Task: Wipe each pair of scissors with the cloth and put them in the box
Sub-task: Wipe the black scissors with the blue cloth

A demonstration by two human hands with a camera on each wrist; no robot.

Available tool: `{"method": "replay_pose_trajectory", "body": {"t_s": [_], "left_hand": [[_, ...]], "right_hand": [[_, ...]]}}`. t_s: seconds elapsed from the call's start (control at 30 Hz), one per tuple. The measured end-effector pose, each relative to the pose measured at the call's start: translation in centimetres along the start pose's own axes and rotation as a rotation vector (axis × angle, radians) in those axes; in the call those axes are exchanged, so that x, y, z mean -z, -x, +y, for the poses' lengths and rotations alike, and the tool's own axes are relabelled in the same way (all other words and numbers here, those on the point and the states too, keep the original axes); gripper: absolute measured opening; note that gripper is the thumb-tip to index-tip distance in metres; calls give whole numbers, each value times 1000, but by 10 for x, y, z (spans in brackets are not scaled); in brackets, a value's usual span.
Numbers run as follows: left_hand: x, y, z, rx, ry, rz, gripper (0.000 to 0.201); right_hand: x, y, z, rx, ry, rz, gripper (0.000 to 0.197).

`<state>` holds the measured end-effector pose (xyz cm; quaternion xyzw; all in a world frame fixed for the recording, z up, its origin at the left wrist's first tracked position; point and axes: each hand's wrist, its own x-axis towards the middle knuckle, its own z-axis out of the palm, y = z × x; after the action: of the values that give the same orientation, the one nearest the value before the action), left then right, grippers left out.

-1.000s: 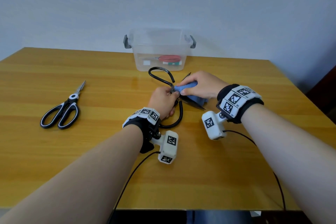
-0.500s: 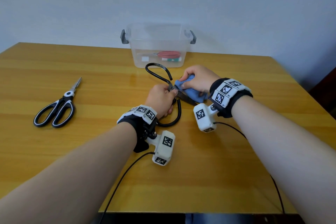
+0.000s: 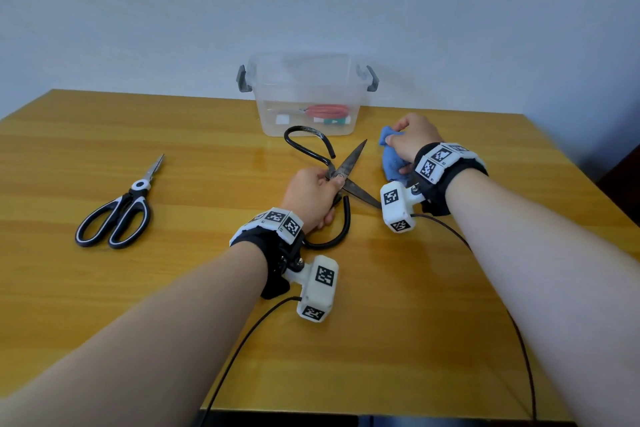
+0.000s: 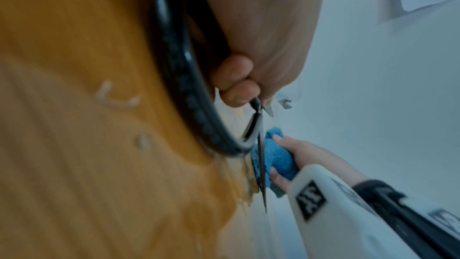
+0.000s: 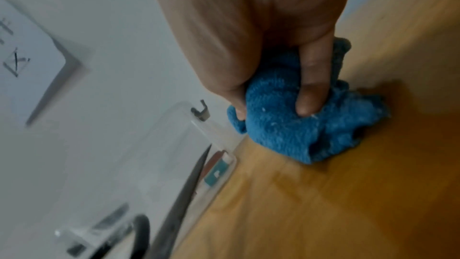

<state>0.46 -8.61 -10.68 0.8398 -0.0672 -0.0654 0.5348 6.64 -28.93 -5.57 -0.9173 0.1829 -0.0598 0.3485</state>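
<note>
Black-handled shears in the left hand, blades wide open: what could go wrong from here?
1. The black-handled shears are spread open, points bare; the right hand returning with the blue cloth could catch an edge.
2. The left hand grips near the pivot; closing blades might pinch fingers.
3. Open, they may snag the clear plastic box rim.

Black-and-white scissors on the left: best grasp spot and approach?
Probably the shank just below the pivot of the black-and-white scissors, from above. They lie flat and closed on the table, loops toward the person, tips pointing away, so a top pinch across the narrow neck stays off the blades.
</note>
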Motion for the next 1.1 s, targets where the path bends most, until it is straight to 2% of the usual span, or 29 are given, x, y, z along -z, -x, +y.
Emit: {"method": "replay_pose_trajectory", "body": {"t_s": [0.1, 0.2, 0.27, 0.37, 0.43, 0.53, 0.6, 0.67, 0.73, 0.9, 1.1], "left_hand": [[0, -1, -1, -5, -4, 18, 22], [-2, -1, -1, -7, 3, 30, 22], [-2, 0, -1, -11, 6, 36, 21], [-2, 0, 1, -11, 9, 39, 23], [-2, 1, 2, -4, 6, 36, 25], [-1, 1, 2, -3, -10, 17, 26], [-1, 1, 1, -8, -41, -1, 28], [-1, 0, 0, -9, -56, -11, 29], [-1, -1, 0, 0, -62, -6, 30], [-2, -2, 0, 26, -75, 11, 28], [-4, -4, -1, 28, -74, 27, 29]], "right_hand": [[9, 9, -1, -39, -109, -20, 21], [19, 27, -16, 38, -212, -95, 32], [21, 39, -29, 107, -253, -193, 40], [17, 54, -42, 100, -290, -454, 54], [10, 58, -44, 158, -224, -524, 57], [1, 60, -43, 286, 2, -468, 48], [-4, 61, -41, 326, 108, -451, 34], [-7, 61, -40, 329, 152, -437, 18], [-9, 59, -41, 300, 151, -418, 11], [-18, 53, -43, 205, 101, -364, 19], [-21, 46, -44, 150, 10, -358, 19]]}}
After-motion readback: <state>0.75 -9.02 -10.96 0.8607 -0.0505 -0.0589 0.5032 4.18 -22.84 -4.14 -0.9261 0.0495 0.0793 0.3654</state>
